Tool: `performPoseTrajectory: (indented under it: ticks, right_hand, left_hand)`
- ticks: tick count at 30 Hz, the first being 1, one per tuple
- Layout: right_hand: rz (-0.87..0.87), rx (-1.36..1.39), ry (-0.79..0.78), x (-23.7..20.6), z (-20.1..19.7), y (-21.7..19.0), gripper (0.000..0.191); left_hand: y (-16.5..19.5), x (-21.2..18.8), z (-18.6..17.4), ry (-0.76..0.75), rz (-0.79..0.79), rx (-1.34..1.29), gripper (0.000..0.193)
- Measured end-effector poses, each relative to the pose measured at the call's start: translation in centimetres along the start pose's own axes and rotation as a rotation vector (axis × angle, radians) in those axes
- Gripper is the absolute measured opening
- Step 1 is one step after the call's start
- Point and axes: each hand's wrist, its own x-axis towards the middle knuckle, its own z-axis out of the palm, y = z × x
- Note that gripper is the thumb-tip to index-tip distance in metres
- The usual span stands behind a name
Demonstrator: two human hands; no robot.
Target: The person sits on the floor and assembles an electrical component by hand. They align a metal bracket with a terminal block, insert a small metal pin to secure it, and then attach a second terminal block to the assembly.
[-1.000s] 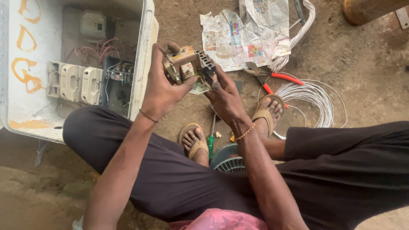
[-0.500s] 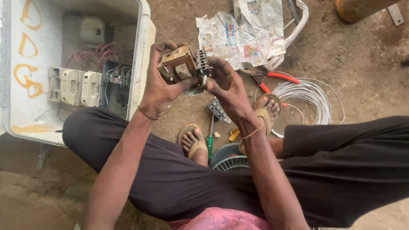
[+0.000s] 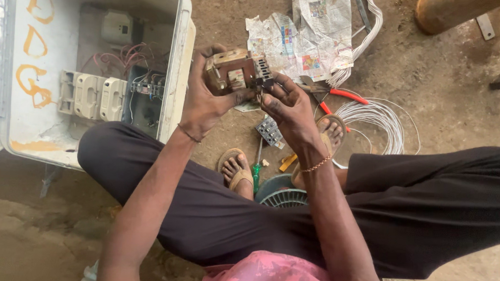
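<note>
My left hand [image 3: 207,103] clamps the brown electrical block [image 3: 233,72]; my right hand [image 3: 288,111] pinches its terminal end (small parts), which I judge could slip onto the dirt.

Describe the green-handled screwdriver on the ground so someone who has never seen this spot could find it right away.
Start at the big open white electrical box on the left, then look right to the dirt between the person's two sandalled feet. The screwdriver lies there, shaft pointing up toward a small grey terminal block. Its green handle sets it apart from the red-handled pliers farther right.
</note>
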Motion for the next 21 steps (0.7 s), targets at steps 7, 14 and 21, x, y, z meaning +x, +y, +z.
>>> performPoseTrajectory:
  ticks: [7,14,21]
  right_hand:
    - [0.051,0.118,0.021,0.1,-2.6,2.7,0.059]
    - [0.011,0.165,-0.075,0.2,-4.3,5.2,0.055]
    - [0.047,0.259,-0.100,0.3,-3.6,7.4,0.067]
  left_hand:
    - [0.9,0.1,-0.2,-0.048,0.124,0.288,0.079]
    - [2.5,-0.2,-0.4,-0.097,0.029,0.518,0.079]
    - [4.9,-0.8,-1.3,-0.226,0.005,0.617,0.071]
